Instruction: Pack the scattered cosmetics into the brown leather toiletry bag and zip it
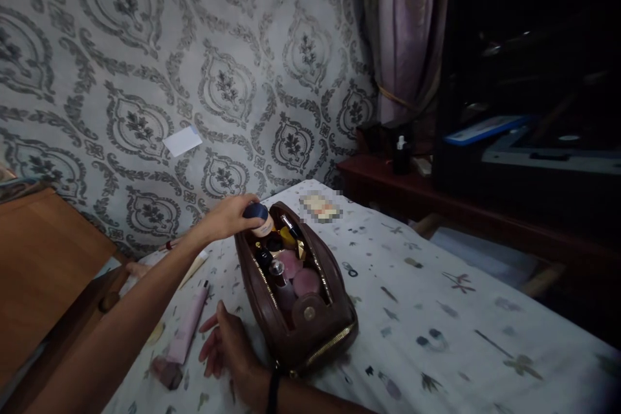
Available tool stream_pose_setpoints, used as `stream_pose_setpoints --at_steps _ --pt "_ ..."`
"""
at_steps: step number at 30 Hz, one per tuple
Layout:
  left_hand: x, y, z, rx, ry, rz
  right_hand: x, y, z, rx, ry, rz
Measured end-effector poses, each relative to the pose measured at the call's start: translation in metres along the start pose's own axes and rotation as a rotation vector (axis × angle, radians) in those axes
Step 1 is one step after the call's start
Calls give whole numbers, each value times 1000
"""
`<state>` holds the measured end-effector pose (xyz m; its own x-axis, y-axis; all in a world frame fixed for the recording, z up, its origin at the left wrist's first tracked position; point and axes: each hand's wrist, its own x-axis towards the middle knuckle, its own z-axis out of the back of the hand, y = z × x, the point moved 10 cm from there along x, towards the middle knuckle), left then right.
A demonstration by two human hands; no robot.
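Right hand (230,344): grip open, empty, beside brown bag (287,344), perhaps kept near to steady it. Pink tube (188,328) lies flat on patterned sheet (412,310). Bag unzipped, mouth up, presumably for access; round pink items (306,282) inside. Left hand (231,217): grip closed on dark-lidded jar (262,225) at bag's far end, fingers high, likely leaving its base clear.
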<state>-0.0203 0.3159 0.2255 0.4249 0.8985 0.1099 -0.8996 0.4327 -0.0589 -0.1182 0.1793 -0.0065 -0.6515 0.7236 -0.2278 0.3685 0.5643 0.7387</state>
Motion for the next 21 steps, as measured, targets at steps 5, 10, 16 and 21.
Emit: stream_pose_setpoints --at_steps 5,10,16,21 --pt "14 6 -22 16 100 12 -2 0 -1 -12 2 -30" --pt "17 1 -35 -49 159 -52 -1 0 -2 -24 2 -32" --pt "16 -11 -51 -194 253 -67 -6 5 -2 -38 9 5" --pt "14 -28 -58 -232 271 -128 -10 8 -2 -40 8 21"
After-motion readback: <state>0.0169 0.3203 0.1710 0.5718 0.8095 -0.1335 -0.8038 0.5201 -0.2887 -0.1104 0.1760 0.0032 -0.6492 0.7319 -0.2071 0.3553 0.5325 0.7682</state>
